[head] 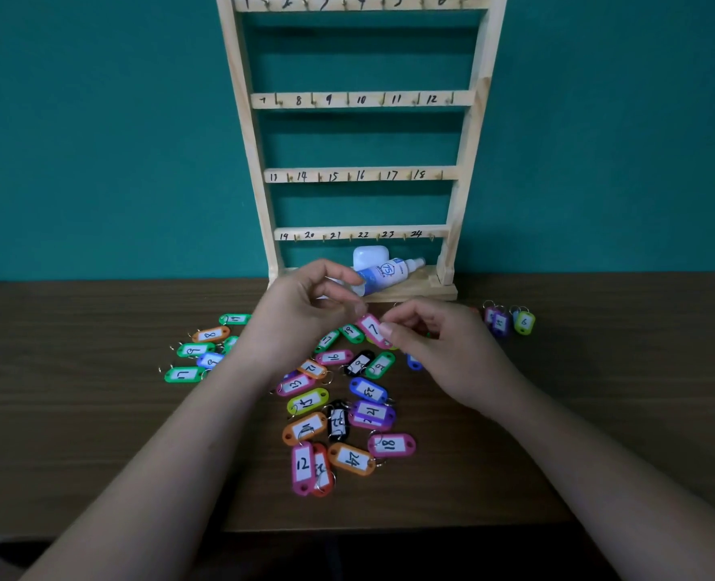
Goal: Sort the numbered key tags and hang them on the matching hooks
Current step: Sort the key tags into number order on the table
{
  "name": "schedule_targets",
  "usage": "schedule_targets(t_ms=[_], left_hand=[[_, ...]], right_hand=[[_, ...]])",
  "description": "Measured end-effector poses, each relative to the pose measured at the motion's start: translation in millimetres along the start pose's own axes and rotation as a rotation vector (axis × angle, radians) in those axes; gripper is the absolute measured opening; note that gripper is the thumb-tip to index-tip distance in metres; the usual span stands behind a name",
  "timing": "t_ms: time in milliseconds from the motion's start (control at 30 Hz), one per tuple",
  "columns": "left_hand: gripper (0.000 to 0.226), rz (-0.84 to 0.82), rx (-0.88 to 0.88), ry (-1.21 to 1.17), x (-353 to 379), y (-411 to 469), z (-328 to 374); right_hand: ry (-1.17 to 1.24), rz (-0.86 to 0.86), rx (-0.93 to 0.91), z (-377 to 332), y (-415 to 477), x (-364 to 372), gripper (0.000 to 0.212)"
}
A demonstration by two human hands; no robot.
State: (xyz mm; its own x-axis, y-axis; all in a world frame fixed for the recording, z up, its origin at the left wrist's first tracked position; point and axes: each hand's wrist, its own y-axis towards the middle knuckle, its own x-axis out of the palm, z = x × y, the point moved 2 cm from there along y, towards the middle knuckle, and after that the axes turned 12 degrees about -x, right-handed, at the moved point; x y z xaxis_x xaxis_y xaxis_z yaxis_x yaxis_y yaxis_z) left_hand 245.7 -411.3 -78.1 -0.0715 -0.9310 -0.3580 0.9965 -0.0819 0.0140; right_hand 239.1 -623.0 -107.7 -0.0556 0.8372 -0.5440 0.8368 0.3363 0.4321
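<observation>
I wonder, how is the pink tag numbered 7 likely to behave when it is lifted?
The pink tag 7 looks like thin moulded plastic, so it is probably stiff and light: the left hand and right hand pinch it with fingertips alone. Its smooth shell may slip a little. A wire ring, as on orange tag 24, would probably dangle.

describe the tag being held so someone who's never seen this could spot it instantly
Find the wooden rack at the back of the table. Before its base, the left hand and right hand pinch one pink tag. It reads 7 and alone is held off the pile.
</observation>
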Motion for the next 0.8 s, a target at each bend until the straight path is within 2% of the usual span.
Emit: schedule_targets(t_ms=[233,400,533,667,800], left_hand=[[0.024,-0.018,0.023,0.03,10.2,2.7,-2.2],[0.008,0.194,0.019,0.168,-3.8,12.1,-16.0],[0.006,0.304,-0.019,0.321,-20.9,18.2,-28.4],[0.004,0.3,-0.055,0.386,-29.1,16.1,-35.6],[0.011,0.211,-0.078,0.456,-33.5,7.5,-38.3]], right_hand=[[0.1,-0.06,0.1,4.7,-0.8,-3.3,0.014],[-0.012,0.07,0.197,21.3,-1.9,-15.8,0.015],[-0.151,0.074,0.242,31.3,-4.0,-20.7,0.017],[-0.22,0.088,0.23,35.5,-7.7,-22.4,0.015],[-0.22,0.06,0.247,39.5,-9.4,-19.8,0.016]])
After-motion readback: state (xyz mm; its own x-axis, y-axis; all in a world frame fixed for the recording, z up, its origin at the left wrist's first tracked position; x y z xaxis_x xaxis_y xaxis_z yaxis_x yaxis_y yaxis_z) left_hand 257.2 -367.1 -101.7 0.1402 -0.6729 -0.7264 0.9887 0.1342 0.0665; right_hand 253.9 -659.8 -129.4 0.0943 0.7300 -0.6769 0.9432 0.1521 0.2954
